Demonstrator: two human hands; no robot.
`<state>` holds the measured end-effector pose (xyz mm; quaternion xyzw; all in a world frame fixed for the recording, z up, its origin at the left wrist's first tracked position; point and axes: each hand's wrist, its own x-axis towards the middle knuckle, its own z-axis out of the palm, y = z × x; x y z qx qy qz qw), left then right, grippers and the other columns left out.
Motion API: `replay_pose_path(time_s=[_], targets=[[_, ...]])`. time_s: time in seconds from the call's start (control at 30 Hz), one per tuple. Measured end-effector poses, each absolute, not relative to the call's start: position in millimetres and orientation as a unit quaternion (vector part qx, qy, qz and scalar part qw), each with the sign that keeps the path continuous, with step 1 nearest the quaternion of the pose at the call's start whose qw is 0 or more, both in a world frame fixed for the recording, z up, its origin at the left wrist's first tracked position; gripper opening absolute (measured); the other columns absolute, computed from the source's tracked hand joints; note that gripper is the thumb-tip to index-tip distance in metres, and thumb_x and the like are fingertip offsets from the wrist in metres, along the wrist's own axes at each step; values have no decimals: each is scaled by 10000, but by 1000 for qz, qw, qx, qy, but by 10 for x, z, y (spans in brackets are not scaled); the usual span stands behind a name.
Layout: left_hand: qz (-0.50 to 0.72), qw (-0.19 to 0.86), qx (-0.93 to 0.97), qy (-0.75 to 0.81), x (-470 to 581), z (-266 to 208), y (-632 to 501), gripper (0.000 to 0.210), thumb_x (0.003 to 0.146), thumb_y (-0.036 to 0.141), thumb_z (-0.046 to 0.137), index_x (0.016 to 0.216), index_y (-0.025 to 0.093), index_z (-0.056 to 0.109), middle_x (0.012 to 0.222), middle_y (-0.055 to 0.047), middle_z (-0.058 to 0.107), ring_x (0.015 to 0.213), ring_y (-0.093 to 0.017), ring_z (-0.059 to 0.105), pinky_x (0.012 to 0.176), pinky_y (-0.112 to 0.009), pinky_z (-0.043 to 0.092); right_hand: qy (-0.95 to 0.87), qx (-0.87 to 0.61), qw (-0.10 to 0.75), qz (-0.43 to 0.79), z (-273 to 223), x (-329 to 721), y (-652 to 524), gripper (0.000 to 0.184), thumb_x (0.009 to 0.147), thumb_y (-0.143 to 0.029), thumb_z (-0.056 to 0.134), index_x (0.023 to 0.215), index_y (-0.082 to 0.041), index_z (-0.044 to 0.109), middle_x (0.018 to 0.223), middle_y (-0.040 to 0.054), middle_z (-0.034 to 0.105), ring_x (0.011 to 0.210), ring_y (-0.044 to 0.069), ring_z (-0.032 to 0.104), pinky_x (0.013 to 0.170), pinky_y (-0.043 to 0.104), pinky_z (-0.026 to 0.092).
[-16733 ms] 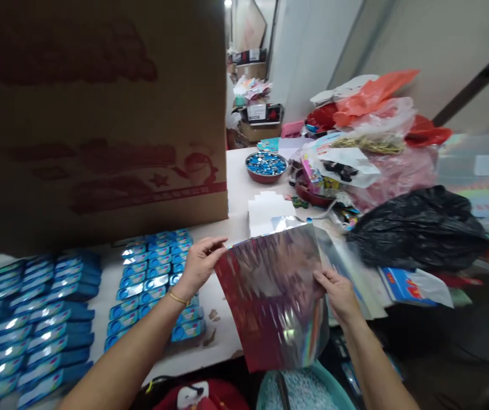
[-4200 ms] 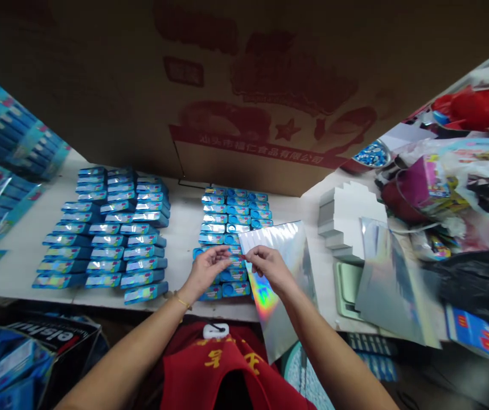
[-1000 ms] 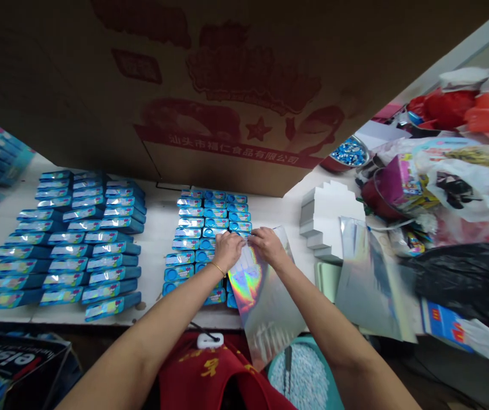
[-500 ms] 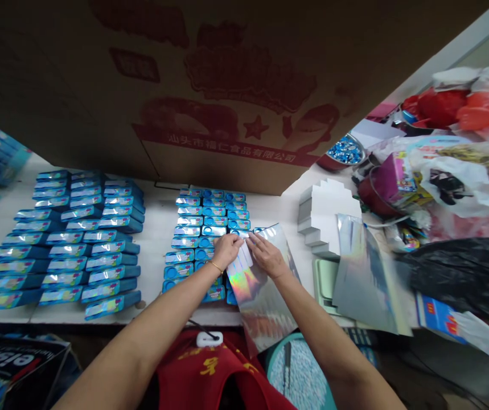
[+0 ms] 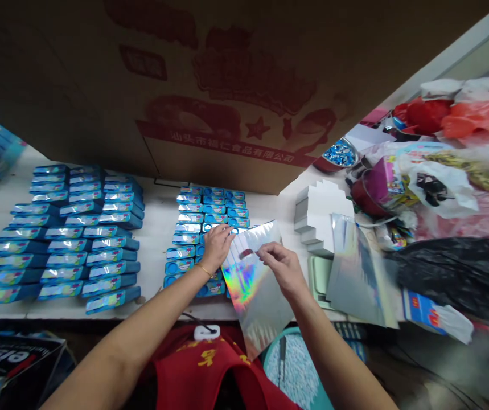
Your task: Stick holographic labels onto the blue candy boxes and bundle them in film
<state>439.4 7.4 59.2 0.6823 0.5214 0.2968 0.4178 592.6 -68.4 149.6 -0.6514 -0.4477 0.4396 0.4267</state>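
Head: left fingers (image 5: 220, 232) touch glossy iridescent sheet (image 5: 263, 302).

The white desk (image 5: 159, 219) supports blue packs (image 5: 111, 256) in rows, a printed carton (image 5: 227, 131), a white stack (image 5: 323, 206) and a bowl (image 5: 328, 167).

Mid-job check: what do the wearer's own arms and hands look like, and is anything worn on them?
The left hand and right hand are gloveless, and no sleeve shows on either forearm. A thin gold-coloured bracelet circles the left wrist; none shows on the right. No cables or markings are visible on either arm.
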Motion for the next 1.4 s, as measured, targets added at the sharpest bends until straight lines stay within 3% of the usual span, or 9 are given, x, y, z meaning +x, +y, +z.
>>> replay_pose_path(time_s=[0.1,0.2,0.33,0.6,0.9,1.07,1.23,1.33,1.4], targets=[[334,624,531,467,4150,746,-129,409,860,429,338,1043,179,604,1056,-69,617,990,-186,534,851,-327,400,-317,-636,472,521,1388,5715,-643,159,653,-324,636,651,-166,617,587,-10,559,559,101,485,531,222,366],[334,703,405,480,3874,835,-359,429,774,460,496,1063,157,588,987,-77,640,896,-184,577,749,-294,443,-222,-621,497,564,1191,5441,-639,193,604,-338,674,656,-159,625,550,-14,561,505,89,468,496,216,346],[353,668,340,560,3470,812,-582,405,626,337,675,973,137,613,811,-46,650,734,-143,581,691,-262,445,-177,-622,489,586,911,4992,-717,211,573,-349,694,650,-162,634,553,-18,572,500,96,473,475,220,335],[380,558,364,642,2702,520,-631,398,637,351,646,972,150,570,694,3,617,674,-128,576,672,-253,436,-398,-694,445,402,457,4210,-762,162,708,-341,587,661,-193,634,681,22,606,699,171,527,692,307,395],[327,511,448,657,2486,111,-435,313,646,304,604,915,155,549,616,16,600,594,-137,572,592,-251,422,-570,-732,297,224,321,4039,-719,209,822,-311,474,698,-200,600,750,53,587,804,215,479,724,340,301],[339,523,452,638,2502,8,-448,305,661,325,591,915,158,552,656,0,623,646,-155,606,642,-274,458,-610,-724,269,175,274,4055,-715,227,835,-321,461,693,-203,593,735,63,562,779,222,440,704,348,280],[345,520,435,649,2546,-111,-530,321,673,334,581,942,160,566,780,-40,651,713,-167,620,680,-292,481,-700,-674,182,148,354,4169,-765,221,837,-227,429,967,-225,608,866,95,551,841,245,422,721,380,280],[314,506,436,674,2530,-148,-576,277,675,312,571,908,165,596,749,-41,651,687,-170,610,647,-287,477,-771,-612,112,136,420,4208,-804,381,791,-173,472,1155,-269,529,897,101,543,832,245,421,727,395,285],[307,451,455,704,2536,-79,-563,262,698,304,544,916,172,604,754,-41,641,681,-169,595,638,-285,469,-786,-595,96,138,442,4267,-810,410,779,-170,481,1174,-273,518,903,98,543,833,240,428,736,399,296]])
